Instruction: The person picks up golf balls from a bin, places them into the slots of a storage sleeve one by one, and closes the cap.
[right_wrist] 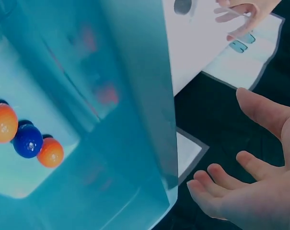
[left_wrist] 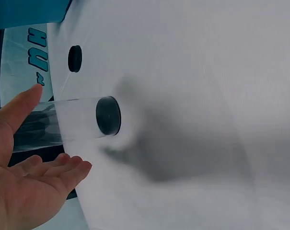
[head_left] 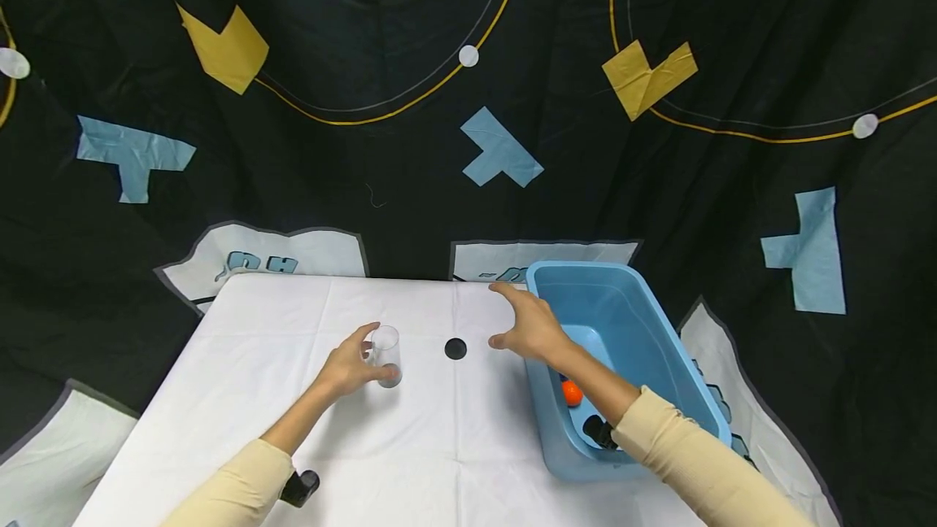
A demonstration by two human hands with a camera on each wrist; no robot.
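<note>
Beige right sleeve (head_left: 706,458) nearest. Left hand (head_left: 354,366): fingers wide round clear jar (head_left: 388,350) on table (head_left: 410,450) (contact unclear); black cap (head_left: 455,348) off, near it. Right hand (head_left: 533,325) empty, fingers spread by blue bin (head_left: 554,433). Balls (right_wrist: 28,141) in bin, jar uncapped; work looks unfinished.

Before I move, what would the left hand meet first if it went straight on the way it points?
Most likely the clear jar, standing upright right at the opening of the left hand; I can't tell whether the two touch.
</note>
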